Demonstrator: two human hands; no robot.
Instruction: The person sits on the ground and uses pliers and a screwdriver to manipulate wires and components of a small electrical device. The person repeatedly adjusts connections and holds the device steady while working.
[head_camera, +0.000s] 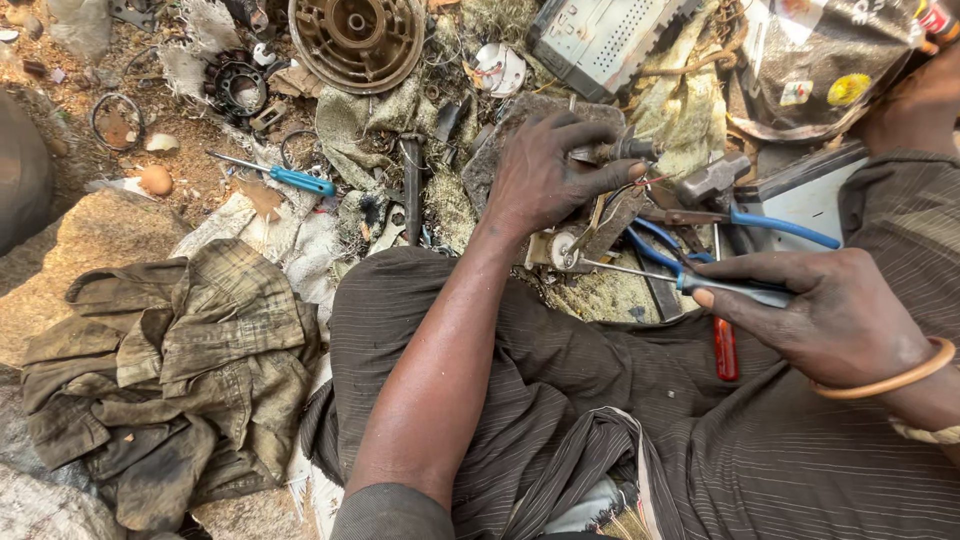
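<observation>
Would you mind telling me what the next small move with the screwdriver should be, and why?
Probably a slight push of the screwdriver tip deeper into the small part with the white wheel. The right hand holds the tool by its handle, the shaft already points at that part, and the left hand presses down on it, steadying it.

2 hands are in view — the left hand (545, 180) and the right hand (830, 315). Screwdrivers number 3: 1 with a blue handle (285, 176) lying on the ground, 1 with a dark handle (700, 283) in the right hand, and 1 with a red handle (725, 348) on the lap. There is 1 pair of blue-handled pliers (735, 222), 1 round ribbed metal housing (357, 42), 1 grey perforated metal box (600, 40), 1 crumpled checked shirt (175, 365) and 1 orange bangle (895, 378) — the smaller scrap is too jumbled to count.
</observation>
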